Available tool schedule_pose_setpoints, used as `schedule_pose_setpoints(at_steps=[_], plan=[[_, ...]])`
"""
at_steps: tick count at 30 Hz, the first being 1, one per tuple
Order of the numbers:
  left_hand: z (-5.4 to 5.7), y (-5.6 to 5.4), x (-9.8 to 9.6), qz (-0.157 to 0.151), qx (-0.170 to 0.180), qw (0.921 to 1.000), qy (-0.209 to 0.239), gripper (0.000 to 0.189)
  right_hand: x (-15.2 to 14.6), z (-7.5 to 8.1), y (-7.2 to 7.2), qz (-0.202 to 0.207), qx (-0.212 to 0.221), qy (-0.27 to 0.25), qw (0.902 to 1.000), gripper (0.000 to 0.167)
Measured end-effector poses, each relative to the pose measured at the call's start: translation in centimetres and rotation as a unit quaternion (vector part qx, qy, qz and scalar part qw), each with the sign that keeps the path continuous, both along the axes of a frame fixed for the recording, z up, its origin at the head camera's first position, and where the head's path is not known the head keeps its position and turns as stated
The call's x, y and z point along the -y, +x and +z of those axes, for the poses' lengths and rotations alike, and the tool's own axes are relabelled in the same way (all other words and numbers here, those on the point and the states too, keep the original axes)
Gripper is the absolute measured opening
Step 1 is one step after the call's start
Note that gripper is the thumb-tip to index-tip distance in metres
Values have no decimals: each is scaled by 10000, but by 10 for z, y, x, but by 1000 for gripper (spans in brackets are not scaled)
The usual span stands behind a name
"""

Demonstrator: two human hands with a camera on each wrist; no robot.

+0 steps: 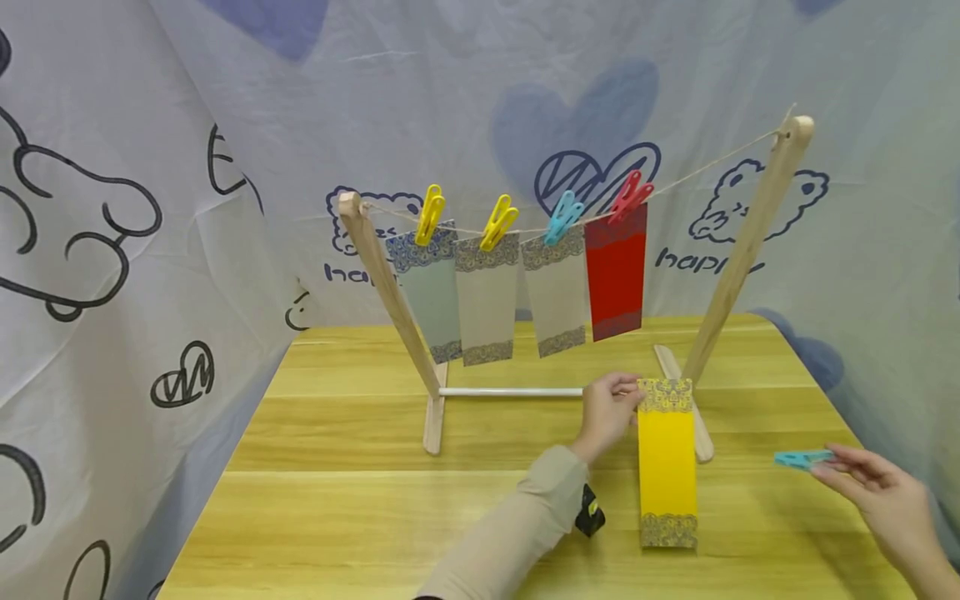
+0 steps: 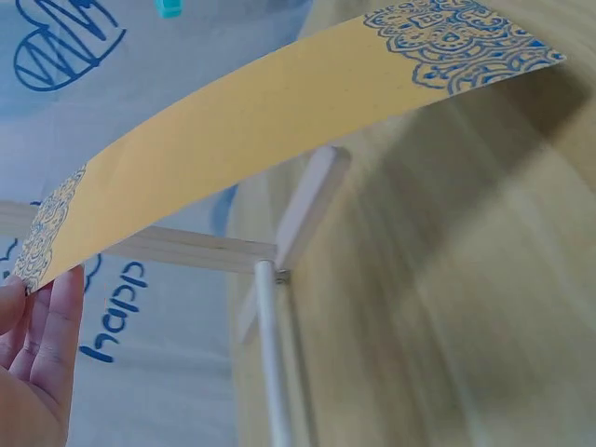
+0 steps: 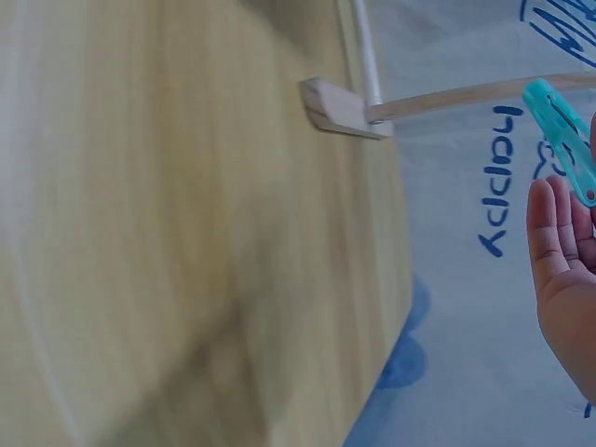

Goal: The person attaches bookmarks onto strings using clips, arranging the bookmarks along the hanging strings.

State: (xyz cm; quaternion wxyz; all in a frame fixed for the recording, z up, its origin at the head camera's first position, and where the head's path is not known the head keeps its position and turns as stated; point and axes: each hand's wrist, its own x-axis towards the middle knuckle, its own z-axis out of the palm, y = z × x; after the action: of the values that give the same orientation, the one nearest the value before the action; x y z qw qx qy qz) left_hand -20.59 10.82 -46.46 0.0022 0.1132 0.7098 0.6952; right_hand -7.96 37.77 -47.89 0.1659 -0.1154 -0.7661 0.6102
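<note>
My left hand (image 1: 609,412) pinches a yellow paper card (image 1: 667,462) by its top left corner. Blue lace-like patterns band both ends of the card, and in the left wrist view it bows above the table. Off to the right, my right hand (image 1: 877,492) holds a light blue clothespin (image 1: 802,459) between thumb and fingers; in the right wrist view part of this clothespin (image 3: 563,140) is cut off by the frame edge. Behind the hands, a string carries a red card (image 1: 617,279) under a red clothespin (image 1: 630,198) and several paler cards (image 1: 487,304) under yellow and blue clothespins.
The string runs between a left wooden post (image 1: 390,292) and a taller-looking right post (image 1: 750,250), joined low down by a white rod (image 1: 510,392). All stand on a wood-grain table (image 1: 337,517). A printed cloth (image 1: 450,100) hangs behind.
</note>
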Motion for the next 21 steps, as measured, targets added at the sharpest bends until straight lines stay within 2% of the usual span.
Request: schedule_pose_setpoints(at_steps=[2, 5, 11, 15, 21], plan=[[5, -2, 0, -10, -106, 9999, -15, 18, -1, 5, -4, 36, -236, -167, 9996, 28], [13, -4, 1, -15, -290, 9996, -11, 19, -2, 13, -11, 40, -503, -46, 9987, 30], [28, -7, -1, -32, -458, 9989, 92, 19, -1, 30, -26, -163, -774, 1015, 9917, 32], [38, -8, -3, 38, -505, 9986, 151, 21, 2, 43, -36, -177, -945, 1348, 9862, 33], [56, -12, -3, 169, -930, 9955, 48, 21, 9, 63, -50, -226, -1298, 1873, 9734, 36]])
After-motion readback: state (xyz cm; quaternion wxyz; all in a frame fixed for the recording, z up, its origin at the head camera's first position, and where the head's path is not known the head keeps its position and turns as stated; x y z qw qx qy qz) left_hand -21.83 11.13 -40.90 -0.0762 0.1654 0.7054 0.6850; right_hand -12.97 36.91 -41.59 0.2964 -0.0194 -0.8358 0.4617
